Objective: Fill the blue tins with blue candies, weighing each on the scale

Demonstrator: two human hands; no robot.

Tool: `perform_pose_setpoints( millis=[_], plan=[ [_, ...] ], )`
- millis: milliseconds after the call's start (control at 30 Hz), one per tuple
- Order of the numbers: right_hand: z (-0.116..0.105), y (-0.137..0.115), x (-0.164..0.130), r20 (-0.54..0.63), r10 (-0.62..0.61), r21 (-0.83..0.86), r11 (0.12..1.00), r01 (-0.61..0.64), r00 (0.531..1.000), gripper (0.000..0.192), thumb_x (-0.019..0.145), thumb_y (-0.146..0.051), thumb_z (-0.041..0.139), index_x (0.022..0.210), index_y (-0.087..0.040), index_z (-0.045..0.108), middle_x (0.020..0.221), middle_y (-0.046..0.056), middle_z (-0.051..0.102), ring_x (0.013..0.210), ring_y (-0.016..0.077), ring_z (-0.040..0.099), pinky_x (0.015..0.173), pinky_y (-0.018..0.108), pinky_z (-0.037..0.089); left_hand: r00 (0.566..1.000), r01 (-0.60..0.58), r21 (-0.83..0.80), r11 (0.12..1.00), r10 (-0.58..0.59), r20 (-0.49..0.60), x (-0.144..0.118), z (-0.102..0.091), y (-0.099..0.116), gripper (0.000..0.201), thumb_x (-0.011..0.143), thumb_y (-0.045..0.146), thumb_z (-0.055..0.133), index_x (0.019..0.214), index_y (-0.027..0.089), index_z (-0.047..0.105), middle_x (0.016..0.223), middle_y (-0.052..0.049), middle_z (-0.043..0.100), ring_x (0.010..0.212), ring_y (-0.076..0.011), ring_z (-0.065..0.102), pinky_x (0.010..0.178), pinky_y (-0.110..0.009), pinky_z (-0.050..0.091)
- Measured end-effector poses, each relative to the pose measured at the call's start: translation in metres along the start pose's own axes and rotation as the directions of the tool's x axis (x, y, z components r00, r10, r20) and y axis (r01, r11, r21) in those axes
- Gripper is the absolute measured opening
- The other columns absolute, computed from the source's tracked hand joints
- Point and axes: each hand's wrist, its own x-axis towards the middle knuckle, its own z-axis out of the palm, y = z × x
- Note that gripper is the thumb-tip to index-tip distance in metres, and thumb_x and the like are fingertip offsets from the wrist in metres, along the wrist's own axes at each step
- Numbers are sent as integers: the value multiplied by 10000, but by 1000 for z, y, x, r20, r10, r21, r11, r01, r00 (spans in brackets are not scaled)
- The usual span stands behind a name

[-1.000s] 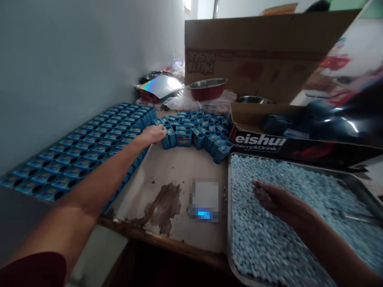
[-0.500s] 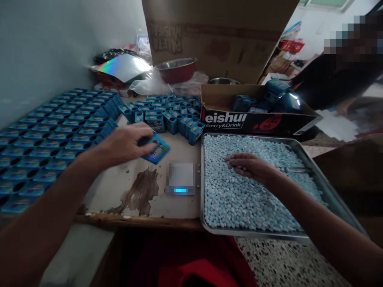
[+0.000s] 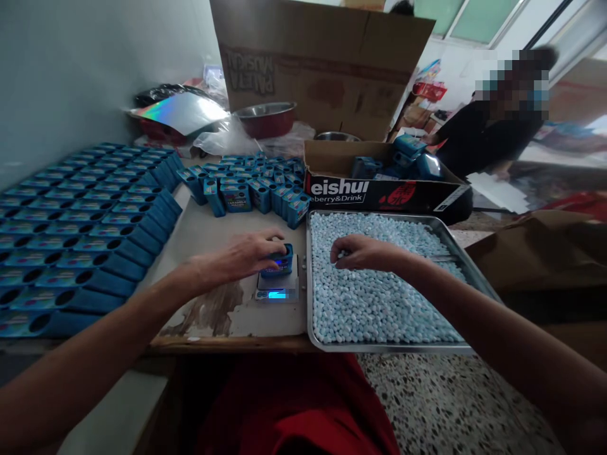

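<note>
My left hand point(image 3: 256, 253) has its thumb and fingers around a small blue box point(image 3: 277, 265). The box stands upright on a small digital scale point(image 3: 291, 283) with a lit blue display, and its top faces up. Over the left part of a metal tray point(image 3: 310, 316), my right hand point(image 3: 360, 251) is closed, fingers curled inward, with pale candies showing at the fingertips. A layer of small white and light-blue candies point(image 3: 379, 309) covers the tray.
Rows of blue boxes point(image 3: 85, 243) with dark round openings stand at left. More blue boxes point(image 3: 237, 194) cluster behind the scale. An open carton point(image 3: 341, 193) holds several boxes beyond the tray. A large cardboard sheet point(image 3: 313, 63) rises behind; a person point(image 3: 488, 136) is at far right.
My left hand has moved right and set the blue box upright on the scale. My right hand has curled its fingers more over the candies. The view has shifted a little.
</note>
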Motion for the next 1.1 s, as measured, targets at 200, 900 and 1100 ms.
perform_pose_setpoints(
  millis=[200, 900, 1100],
  plan=[
    [-2, -77, 21, 45, -248, -338, 908, 248, 968, 154, 803, -102, 718, 910, -191, 783, 914, 22, 732, 876, 178, 634, 735, 272, 439, 874, 220, -210, 953, -288, -391, -51, -21, -11, 458, 904, 621, 786, 1151, 235, 777, 1261, -77, 736, 1085, -256, 742, 987, -406, 629],
    [16, -64, 61, -97, -14, 415, 908, 53, 995, 166, 726, -173, 852, 845, -141, 740, 565, -38, 604, 499, 82, 504, 449, 200, 359, 668, 427, -645, 633, -702, -247, -105, 35, -9, 423, 836, 517, 772, 1130, 213, 783, 1093, -80, 800, 996, -260, 779, 1015, -459, 642],
    [22, -43, 48, 67, -4, 252, 968, -13, 998, 240, 750, -332, 878, 889, -146, 817, 715, 20, 712, 625, 124, 591, 549, 249, 431, 603, 596, -572, 564, -784, -145, -123, 53, 4, 448, 861, 559, 759, 1148, 217, 803, 1144, -85, 817, 1049, -300, 775, 1011, -455, 618]
  ],
)
